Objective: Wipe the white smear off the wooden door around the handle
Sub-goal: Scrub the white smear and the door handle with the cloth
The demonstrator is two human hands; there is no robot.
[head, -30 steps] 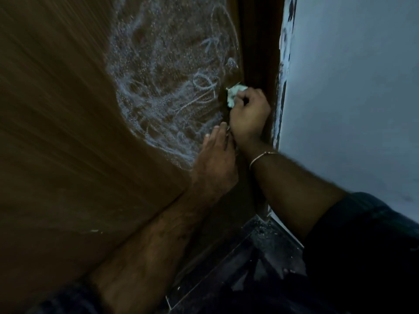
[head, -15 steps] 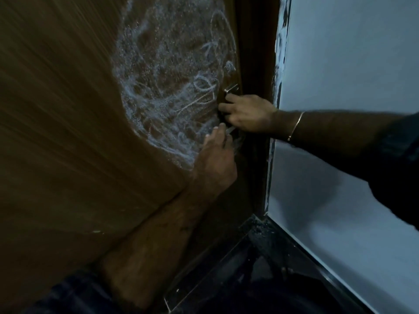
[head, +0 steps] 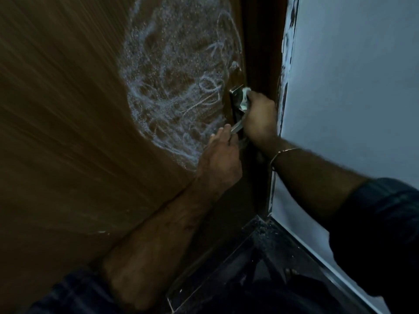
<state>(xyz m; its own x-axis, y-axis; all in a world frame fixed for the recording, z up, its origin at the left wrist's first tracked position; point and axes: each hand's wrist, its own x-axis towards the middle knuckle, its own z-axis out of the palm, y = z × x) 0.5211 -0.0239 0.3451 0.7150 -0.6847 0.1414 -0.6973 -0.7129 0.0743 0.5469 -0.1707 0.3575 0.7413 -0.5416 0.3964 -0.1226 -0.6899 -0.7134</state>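
Pale cloth point(head: 245, 98) in R hand point(head: 260, 116), fisted

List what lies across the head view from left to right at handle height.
Bare wooden door → white smear → metal handle plate → wad of cloth gripped in the right hand → dark door frame → pale wall.
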